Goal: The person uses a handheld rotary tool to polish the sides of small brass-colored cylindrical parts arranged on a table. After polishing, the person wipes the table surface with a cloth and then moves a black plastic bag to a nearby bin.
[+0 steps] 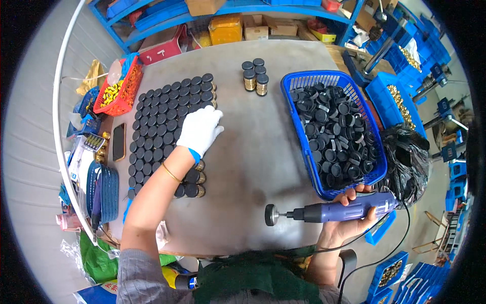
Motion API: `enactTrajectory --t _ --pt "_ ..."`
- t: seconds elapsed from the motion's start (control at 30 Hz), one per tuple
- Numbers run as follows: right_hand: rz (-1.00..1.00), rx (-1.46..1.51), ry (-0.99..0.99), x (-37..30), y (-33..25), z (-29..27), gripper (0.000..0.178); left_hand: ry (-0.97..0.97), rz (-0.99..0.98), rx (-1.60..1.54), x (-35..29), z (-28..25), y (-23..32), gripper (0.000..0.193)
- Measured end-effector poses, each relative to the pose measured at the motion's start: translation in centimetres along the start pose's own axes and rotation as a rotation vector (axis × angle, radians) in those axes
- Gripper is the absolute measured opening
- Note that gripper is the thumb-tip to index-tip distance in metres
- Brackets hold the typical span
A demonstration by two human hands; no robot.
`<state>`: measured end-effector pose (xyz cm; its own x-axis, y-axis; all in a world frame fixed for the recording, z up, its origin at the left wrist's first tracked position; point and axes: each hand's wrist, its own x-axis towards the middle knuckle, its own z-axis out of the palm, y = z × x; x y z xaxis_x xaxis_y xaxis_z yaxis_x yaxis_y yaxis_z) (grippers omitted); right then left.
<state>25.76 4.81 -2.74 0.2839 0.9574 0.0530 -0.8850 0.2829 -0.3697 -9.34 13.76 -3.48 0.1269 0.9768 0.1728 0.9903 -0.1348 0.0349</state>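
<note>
My left hand (pixel 198 130), in a white glove, is over the right side of a block of black-capped brass pieces (pixel 163 118) standing in rows. Its fingers and thumb are apart, with nothing visible between them; it hides some of the pieces. Wrapped around a purple electric screwdriver (pixel 349 206) is my bare right hand (pixel 345 230), near the table's front right. The tool lies sideways, its round black cup-shaped head (pixel 272 215) pointing left. A small group of capped brass pieces (pixel 249 81) stands apart at the far middle.
A blue basket (pixel 304 152) of loose black caps sits on the right, beside a black plastic bag (pixel 405 157). Along the left are a red basket (pixel 132 83) with yellow parts and a phone (pixel 119 142). A blue shelf (pixel 233 9) crosses the back. The screwdriver's cord (pixel 390 253) hangs at right.
</note>
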Motion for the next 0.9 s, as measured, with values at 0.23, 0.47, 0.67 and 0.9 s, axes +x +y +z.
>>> enactTrajectory --t 0.23,0.47,0.67,0.9 --pt "0.037 0.041 0.053 0.7 0.7 -0.1 0.05 0.094 0.109 -0.051 4.5 -0.1 2.7 0.028" --pt "0.065 0.075 0.038 0.3 0.3 0.9 0.051 -0.09 -0.14 -0.289 13.5 2.5 6.1 0.046" --pt "-0.033 0.081 0.013 1.3 -0.9 0.3 0.049 -0.069 -0.344 -1.002 8.0 3.1 5.2 0.035" --pt "-0.113 0.18 0.046 2.0 -2.3 -0.3 0.045 -0.902 -0.448 -2.049 -8.6 -1.8 10.3 0.052"
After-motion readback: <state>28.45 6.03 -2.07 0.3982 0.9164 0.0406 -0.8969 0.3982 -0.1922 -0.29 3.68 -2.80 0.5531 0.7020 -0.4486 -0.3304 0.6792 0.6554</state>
